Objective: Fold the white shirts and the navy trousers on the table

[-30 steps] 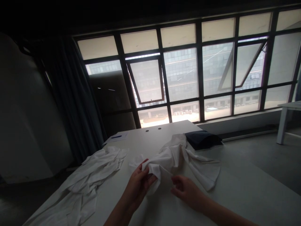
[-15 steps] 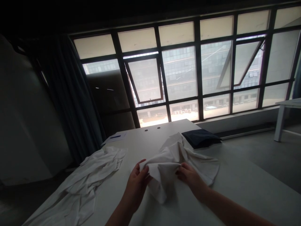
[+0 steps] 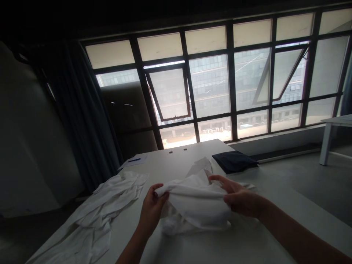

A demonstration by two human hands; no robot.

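A white cloth garment (image 3: 198, 205) hangs between my two hands just above the white table, its folds bunched and its lower edge blurred. My left hand (image 3: 153, 205) pinches its left end between thumb and fingers. On the other side, my right hand (image 3: 242, 196) grips the right part, thumb in front and fingers over the top. Part of the fabric trails away on the table behind the hands. What kind of garment it is I cannot tell.
More crumpled white cloth (image 3: 101, 212) lies along the left of the table (image 3: 165, 165). A folded dark blue cloth (image 3: 233, 161) rests at the far right edge. Paper with a pen (image 3: 134, 160) lies at the far left. Beyond are windows and a curtain (image 3: 79, 110).
My right hand has moved right and turned, spreading the white garment wider. My left hand has shifted slightly left, still pinching it.
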